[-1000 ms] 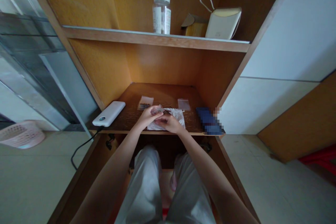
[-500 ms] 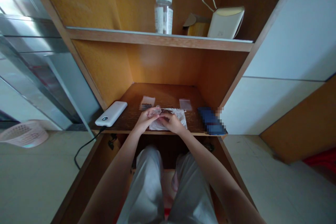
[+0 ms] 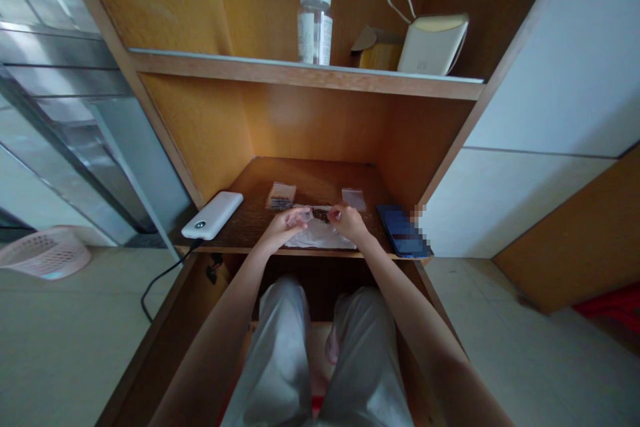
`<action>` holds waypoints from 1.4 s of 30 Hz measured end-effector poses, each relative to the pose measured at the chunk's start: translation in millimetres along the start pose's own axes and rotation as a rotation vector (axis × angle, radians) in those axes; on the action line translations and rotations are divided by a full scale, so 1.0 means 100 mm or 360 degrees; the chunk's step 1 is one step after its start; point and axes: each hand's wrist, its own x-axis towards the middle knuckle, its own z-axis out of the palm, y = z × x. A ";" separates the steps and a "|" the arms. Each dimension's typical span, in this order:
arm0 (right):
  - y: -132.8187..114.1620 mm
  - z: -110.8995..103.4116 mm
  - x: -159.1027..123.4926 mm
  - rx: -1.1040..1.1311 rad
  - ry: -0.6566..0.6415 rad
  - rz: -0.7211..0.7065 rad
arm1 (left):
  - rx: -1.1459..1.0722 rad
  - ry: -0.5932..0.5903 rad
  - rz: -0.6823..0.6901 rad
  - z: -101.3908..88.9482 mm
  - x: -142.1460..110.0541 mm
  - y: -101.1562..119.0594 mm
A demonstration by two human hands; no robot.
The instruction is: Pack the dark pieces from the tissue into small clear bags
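Note:
My left hand (image 3: 281,229) is closed round a small clear plastic bag (image 3: 300,215) above the left side of a crumpled white tissue or cloth (image 3: 320,235). At the tissue's back edge lies a heap of small dark pieces (image 3: 321,213), too small to name. Over the right end of that heap, my right hand (image 3: 349,221) has its thumb and fingertips pinched together; anything between them is too small to see. Behind my left hand rests a flat zip bag (image 3: 281,195) with dark thin pieces inside. Another clear zip bag (image 3: 354,198) lies behind my right hand.
A white power bank (image 3: 213,215) with a black cable (image 3: 160,283) lies at the left, and a partly blurred phone (image 3: 400,230) at the right. The shelf above (image 3: 305,75) holds a clear bottle (image 3: 315,25), a small box (image 3: 379,52) and a cream strapped case (image 3: 433,45).
My right hand has moved right, away from my left, and now pinches by the dark heap. The left hand keeps the clear bag, staying near its place. More of the tissue shows.

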 end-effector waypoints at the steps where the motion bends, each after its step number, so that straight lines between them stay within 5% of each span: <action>1: 0.01 -0.01 0.00 -0.0020 -0.0050 -0.0048 | -0.0003 0.0002 0.0003 0.00 0.00 -0.01; 13: 0.10 -0.10 0.06 -0.0273 -0.0498 -0.0253 | -0.0075 -0.0022 0.0017 0.00 0.01 -0.07; 21: -0.11 -0.21 0.16 0.0272 -0.0131 -0.0502 | -0.0066 -0.0021 0.0009 0.01 0.03 -0.14; 28: -0.37 -0.07 0.18 0.0480 -0.0065 -0.0731 | -0.0128 0.0005 0.0028 0.02 0.03 -0.12; 33: -0.18 -0.07 0.20 0.0449 0.0024 -0.0542 | -0.0025 -0.0011 0.0038 0.01 0.01 -0.03; 42: 0.04 -0.13 0.14 -0.0295 -0.0441 -0.0305 | -0.0001 0.0022 0.0042 0.01 0.02 -0.05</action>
